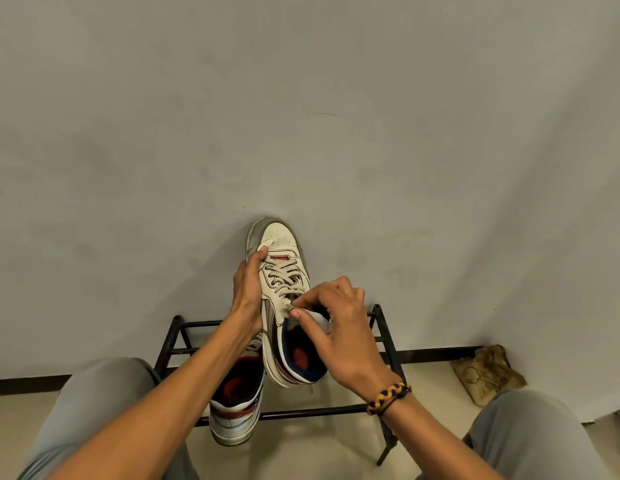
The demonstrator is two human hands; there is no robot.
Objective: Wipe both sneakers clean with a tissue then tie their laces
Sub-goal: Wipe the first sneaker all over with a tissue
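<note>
1. Raised sneaker [282,282]: held above the rack [384,344]; likely light, stiff-soled, best gripped at the midfoot.
2. Left hand [244,289]: fingers wrapped round its side.
3. Right hand [339,327]: pinching a white tissue [317,317] at the collar.
4. Appearance: cream, scuffed, grey laces [284,277] untied.
5. Second sneaker [234,407]: resting on the rack.

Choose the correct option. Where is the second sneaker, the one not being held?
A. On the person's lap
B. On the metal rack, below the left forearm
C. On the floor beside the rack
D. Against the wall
B: the second sneaker rests on the metal rack, partly under the left forearm.
</note>
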